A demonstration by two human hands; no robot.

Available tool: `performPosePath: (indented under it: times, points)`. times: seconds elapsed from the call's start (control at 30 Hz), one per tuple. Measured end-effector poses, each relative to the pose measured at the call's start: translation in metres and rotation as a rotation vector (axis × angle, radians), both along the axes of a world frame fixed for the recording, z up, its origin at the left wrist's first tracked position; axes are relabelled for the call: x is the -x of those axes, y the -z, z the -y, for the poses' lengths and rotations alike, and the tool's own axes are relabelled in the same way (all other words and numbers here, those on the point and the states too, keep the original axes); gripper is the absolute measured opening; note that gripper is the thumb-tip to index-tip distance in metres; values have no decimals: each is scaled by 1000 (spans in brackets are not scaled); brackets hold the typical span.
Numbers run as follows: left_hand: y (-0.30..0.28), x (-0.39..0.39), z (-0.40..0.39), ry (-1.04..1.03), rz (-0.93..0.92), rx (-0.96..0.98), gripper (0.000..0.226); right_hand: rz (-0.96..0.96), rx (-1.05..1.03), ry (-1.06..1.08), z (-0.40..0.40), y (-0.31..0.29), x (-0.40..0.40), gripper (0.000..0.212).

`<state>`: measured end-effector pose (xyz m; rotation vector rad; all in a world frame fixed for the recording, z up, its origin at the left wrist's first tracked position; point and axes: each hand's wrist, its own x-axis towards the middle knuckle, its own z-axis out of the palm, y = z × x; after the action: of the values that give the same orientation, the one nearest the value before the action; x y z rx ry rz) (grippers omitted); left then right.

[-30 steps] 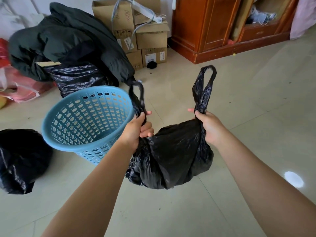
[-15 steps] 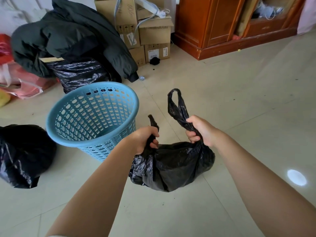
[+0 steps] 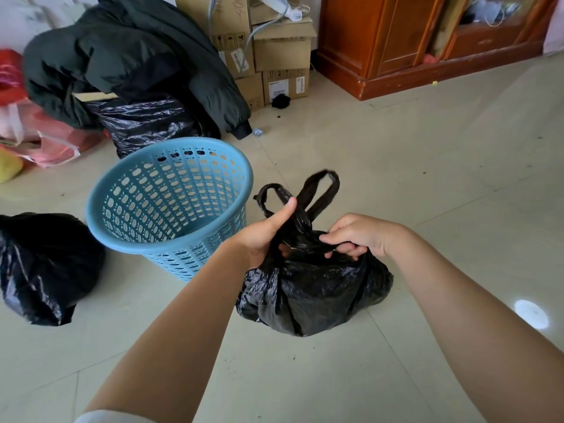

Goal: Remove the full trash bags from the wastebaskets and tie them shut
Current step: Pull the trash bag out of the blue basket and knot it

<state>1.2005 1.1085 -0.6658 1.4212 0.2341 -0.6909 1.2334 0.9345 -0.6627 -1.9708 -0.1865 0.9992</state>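
Grip: both hands are closed on the handles of the black trash bag (image 3: 314, 288) — the left hand (image 3: 265, 236) holds one twisted handle with the thumb lying up along it, the right hand (image 3: 357, 236) pinches the other handle where the two cross.
Floor: pale tiles (image 3: 427, 178); the bag's bulk sags onto them just in front of the person, between the forearms.
Dark jacket: a heap (image 3: 122, 62) draped over another black sack, far left, against cardboard boxes (image 3: 283, 50).
Wooden cabinet: (image 3: 396, 41) at the back right, well apart from the work.
Wastebasket: the blue perforated basket (image 3: 171, 206) stands just beside the bag on its left, tilted a little, nothing in it that I can see.
Second bag: a full black bag (image 3: 45, 267) lies on the floor left of the basket.
Handles: two loops (image 3: 320, 190) stick up past the hands — crossed, not yet cinched, so I'd judge the knot half made.
Handling: thin, soft, slippery film; the load looks light and lumpy. Best taken by the handle strips near their roots, where the plastic bunches and will not tear.
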Motion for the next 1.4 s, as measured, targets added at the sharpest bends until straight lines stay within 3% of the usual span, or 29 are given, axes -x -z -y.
performPosePath:
  times: [0.13, 0.2, 0.23, 0.27, 0.3, 0.33, 0.4, 0.5, 0.6, 0.7, 0.8, 0.97, 1.1, 1.2, 1.3, 1.4]
  points:
    - [5, 4, 5, -85, 25, 70, 46, -48, 69, 20, 6, 0, 1, 37]
    - [6, 9, 6, -37, 48, 110, 30, -59, 76, 61, 9, 1, 3, 35]
    - [8, 9, 5, 50, 25, 110, 52, -65, 63, 98, 8, 0, 4, 32]
    - [9, 9, 5, 109, 43, 123, 11, -74, 42, 132, 8, 0, 5, 29]
    - [11, 7, 3, 141, 40, 110, 33, -84, 30, 149, 8, 0, 6, 29]
    - [13, 6, 3, 144, 47, 121, 12, -93, 31, 149, 7, -1, 6, 31]
    - [17, 2, 0, 71, 50, 170, 29, -109, 41, 142, 8, -2, 5, 39]
    - [14, 3, -3, 128, 89, 194, 27, -128, 41, 161, 9, -4, 3, 40]
    - [16, 2, -2, 164, 147, 223, 61, -133, 52, 161, 5, -4, 3, 33]
    - [7, 4, 10, 37, 95, 128, 14, -139, 44, 147, 3, -3, 5, 29]
    - [8, -2, 17, -181, 59, 44, 25, -150, -26, 150, 7, -4, 5, 31]
    - [8, -4, 18, -483, 47, 155, 31, -274, -185, 156, 15, 4, -3, 36]
    - [4, 0, 14, -260, 73, 298, 51, -288, -229, 187, 16, 11, -5, 31]
    - [-2, 1, 13, -97, 52, 33, 39, -214, -228, 261, 14, 12, -10, 20]
    - [-7, -5, 9, 33, 189, -378, 30, -138, -230, 400, 12, 8, -14, 17]
    - [-8, -9, 9, 62, 336, -526, 30, -77, -318, 429, 14, 2, -15, 15]
